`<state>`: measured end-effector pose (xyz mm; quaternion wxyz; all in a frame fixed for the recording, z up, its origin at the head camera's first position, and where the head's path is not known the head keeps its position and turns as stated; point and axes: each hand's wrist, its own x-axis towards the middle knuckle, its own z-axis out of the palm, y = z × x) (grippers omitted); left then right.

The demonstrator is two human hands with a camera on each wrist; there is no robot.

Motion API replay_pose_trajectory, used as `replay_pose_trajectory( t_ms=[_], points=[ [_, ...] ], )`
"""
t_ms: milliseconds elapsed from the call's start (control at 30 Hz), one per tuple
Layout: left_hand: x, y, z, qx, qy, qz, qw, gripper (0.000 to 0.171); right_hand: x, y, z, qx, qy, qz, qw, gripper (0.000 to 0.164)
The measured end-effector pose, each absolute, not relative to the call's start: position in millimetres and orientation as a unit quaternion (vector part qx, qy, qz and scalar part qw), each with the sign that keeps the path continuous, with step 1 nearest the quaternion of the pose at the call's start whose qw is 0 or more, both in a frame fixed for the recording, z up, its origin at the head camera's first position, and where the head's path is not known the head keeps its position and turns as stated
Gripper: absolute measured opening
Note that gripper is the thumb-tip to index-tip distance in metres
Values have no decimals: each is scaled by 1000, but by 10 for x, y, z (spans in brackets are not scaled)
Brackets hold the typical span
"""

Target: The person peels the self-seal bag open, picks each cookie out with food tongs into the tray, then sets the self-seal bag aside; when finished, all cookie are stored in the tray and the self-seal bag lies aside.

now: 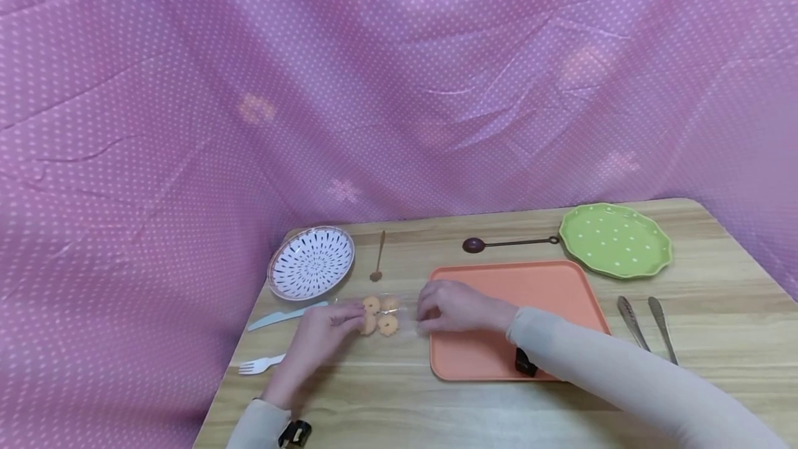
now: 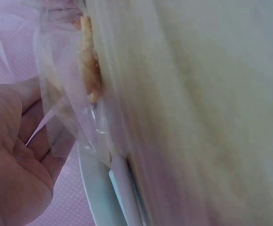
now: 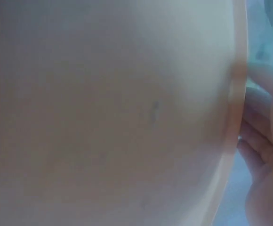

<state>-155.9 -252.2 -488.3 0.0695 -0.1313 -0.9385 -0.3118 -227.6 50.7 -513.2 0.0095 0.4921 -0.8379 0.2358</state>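
A clear plastic bag of cookies [image 1: 388, 326] lies between my two hands, on the wooden table left of the orange tray [image 1: 474, 359]. My left hand [image 1: 321, 335] pinches the bag at its left side; in the left wrist view, clear film [image 2: 61, 113] crosses in front of the fingers. My right hand [image 1: 458, 307], fingers bent, is over the tray's left rim, close to the bag's right end. In the right wrist view its fingers [image 3: 256, 134] show at the tray's rim. Whether they grip the film is not visible.
A patterned white plate [image 1: 312, 263], a light-blue knife [image 1: 283, 317] and a white fork [image 1: 262, 364] are at the left. Behind lie a small wooden spoon [image 1: 379, 255] and a dark ladle [image 1: 475, 245]. To the right are a green plate [image 1: 614, 240] and two metal utensils [image 1: 632, 321].
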Motion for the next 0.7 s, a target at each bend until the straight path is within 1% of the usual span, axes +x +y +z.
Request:
replay_pose_trajectory(
  t_ms=[100,167,233,300,400,500,567,633,667,700],
  points=[
    [-1556,-2532,-4873,-132,-938,-314,71,18,-2239,583,-5018,472,-848,242,2,19],
    [-1550,-2530,-4872,-134,-938,-312,73,18,-2187,703,-4896,452,-859,242,7,22],
    [-1544,-2522,-4868,-138,-938,-311,71,17,-2093,893,-4769,420,-876,235,30,27],
    [-1541,-2508,-4859,-140,-936,-315,67,18,-1961,1145,-4661,379,-895,227,69,35],
    [-1531,-2495,-4848,-135,-933,-329,56,19,-1721,1600,-4551,291,-925,208,125,49],
    [-1524,-2501,-4835,-118,-932,-338,48,19,-1479,2104,-4473,187,-953,190,144,63],
    [-1516,-2516,-4831,-105,-934,-340,41,19,-1311,2443,-4463,116,-967,179,139,72],
    [-1511,-2533,-4832,-96,-935,-340,33,19,-1132,2764,-4500,43,-977,174,118,80],
    [-1512,-2540,-4837,-97,-936,-338,32,19,-1043,2913,-4536,9,-980,168,106,88],
    [-1515,-2546,-4842,-98,-936,-337,30,20,-960,3054,-4582,-18,-981,169,95,92]
  ],
)
